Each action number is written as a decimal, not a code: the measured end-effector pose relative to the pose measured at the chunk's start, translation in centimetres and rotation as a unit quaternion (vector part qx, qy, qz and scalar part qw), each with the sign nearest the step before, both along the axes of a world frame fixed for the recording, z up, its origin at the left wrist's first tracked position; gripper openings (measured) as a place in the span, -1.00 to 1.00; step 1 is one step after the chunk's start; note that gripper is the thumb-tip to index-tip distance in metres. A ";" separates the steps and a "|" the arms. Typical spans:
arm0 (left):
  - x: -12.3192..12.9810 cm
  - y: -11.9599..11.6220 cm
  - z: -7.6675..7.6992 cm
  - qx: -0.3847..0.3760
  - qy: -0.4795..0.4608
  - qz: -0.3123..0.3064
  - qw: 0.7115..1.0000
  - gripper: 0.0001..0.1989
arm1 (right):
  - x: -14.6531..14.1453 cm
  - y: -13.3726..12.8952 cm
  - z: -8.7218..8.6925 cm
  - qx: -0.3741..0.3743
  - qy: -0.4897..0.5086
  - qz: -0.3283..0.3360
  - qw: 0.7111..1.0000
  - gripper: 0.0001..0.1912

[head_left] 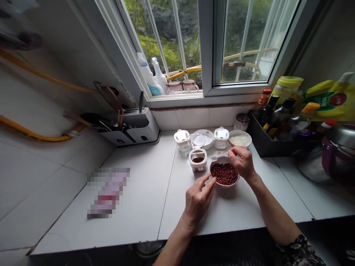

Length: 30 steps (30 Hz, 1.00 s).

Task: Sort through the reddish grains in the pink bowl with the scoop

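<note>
A small bowl [225, 184] full of dark red bits that look like Sichuan peppercorns [224, 173] stands on the white counter. My left hand [199, 197] grips its left rim with thumb and fingertips. Over the bowl's right rim, my right hand [242, 162] pinches the handle of a small clear spoon [217, 156]; the spoon's head points left, above the far rim. Just left of the bowl is a small seasoning jar [198, 161] with a white-rimmed lid, partly filled with the same dark red bits.
Behind stand two more seasoning jars [182, 140] [221, 138], a bowl of white powder [204, 136] and a bowl of white grains [240, 139]. A black bin of bottles [266, 146] is at right. A utensil holder [141, 127] stands at left, with a blurred-out packet [111, 192] nearer.
</note>
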State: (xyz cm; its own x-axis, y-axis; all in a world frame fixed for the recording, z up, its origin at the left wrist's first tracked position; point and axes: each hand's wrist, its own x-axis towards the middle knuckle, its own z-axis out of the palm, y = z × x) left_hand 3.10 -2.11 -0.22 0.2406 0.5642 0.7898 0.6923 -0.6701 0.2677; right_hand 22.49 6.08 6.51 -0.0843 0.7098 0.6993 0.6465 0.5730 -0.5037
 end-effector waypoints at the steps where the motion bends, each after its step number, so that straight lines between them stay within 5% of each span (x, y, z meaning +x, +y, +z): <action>1: 0.0 0.0 0.0 0.000 0.000 -0.001 1.000 -0.76 | 0.4 0.1 -0.2 -0.014 -0.011 -0.002 1.000 -0.70; 9: -0.1 0.1 -0.1 0.007 -0.005 -0.005 1.000 -0.73 | 0.5 0.5 -1.3 -0.116 -0.096 0.035 0.988 -0.66; 18: -0.1 0.1 -0.1 0.002 0.000 -0.001 1.000 -0.71 | 1.1 0.5 -0.5 -0.200 0.038 0.046 0.978 -0.65; 30: -0.1 0.1 -0.1 0.005 -0.001 -0.001 1.000 -0.72 | 1.2 0.7 -0.8 -0.160 -0.004 0.025 0.987 -0.65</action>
